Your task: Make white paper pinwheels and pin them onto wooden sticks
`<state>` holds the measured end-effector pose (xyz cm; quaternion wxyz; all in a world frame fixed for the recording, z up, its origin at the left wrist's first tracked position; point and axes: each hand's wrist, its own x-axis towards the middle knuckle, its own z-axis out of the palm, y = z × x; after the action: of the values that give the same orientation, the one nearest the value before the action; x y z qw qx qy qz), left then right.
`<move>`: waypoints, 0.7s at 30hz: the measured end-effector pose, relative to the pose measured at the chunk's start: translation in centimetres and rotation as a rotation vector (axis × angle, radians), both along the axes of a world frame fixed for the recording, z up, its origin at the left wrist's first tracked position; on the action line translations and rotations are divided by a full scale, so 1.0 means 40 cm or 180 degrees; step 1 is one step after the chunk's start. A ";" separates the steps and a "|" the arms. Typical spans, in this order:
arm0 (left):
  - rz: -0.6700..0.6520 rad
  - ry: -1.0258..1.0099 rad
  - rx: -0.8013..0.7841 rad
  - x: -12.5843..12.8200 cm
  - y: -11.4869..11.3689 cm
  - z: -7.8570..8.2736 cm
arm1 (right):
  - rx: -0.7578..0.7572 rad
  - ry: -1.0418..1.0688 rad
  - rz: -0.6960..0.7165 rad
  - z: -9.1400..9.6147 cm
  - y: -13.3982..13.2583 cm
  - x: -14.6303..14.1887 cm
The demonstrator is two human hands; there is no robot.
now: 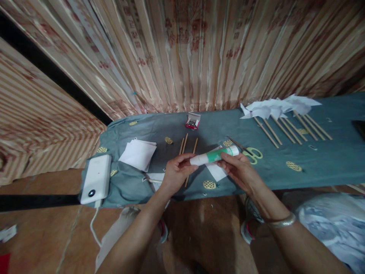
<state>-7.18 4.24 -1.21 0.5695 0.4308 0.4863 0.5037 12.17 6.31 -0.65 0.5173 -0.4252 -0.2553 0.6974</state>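
I have the left hand [177,172] and right hand [241,170] gripping a tube [215,155], left of the scissors [247,150]. Rightward of the scissors, paper pinwheels [273,108] look done; leftward, sticks [184,144] and stacked paper [138,154] seemingly remain.

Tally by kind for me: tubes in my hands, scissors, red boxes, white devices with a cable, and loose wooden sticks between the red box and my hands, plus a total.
White-and-green tube: 1
Scissors: 1
Red box: 1
White device: 1
Loose wooden sticks: 3
Total: 7
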 end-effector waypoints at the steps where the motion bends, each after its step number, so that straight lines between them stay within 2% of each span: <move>1: -0.0002 0.0034 0.0018 0.000 -0.001 0.000 | 0.0004 -0.0047 -0.0018 0.001 0.000 0.000; 6: 0.0036 0.0425 0.0174 -0.003 -0.007 0.002 | 0.0061 -0.0284 0.0000 0.002 -0.001 -0.003; 13: 0.0074 0.1191 0.0773 -0.008 -0.017 0.005 | 0.0013 -0.0538 0.0054 -0.006 -0.003 -0.016; 21: 0.0038 0.1587 0.1026 -0.017 -0.030 -0.004 | 0.0062 -0.0808 0.0240 -0.005 -0.007 -0.030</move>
<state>-7.87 3.05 -1.37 0.3537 0.6232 0.5275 0.4564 10.96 6.03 -0.86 0.4583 -0.4950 -0.3413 0.6545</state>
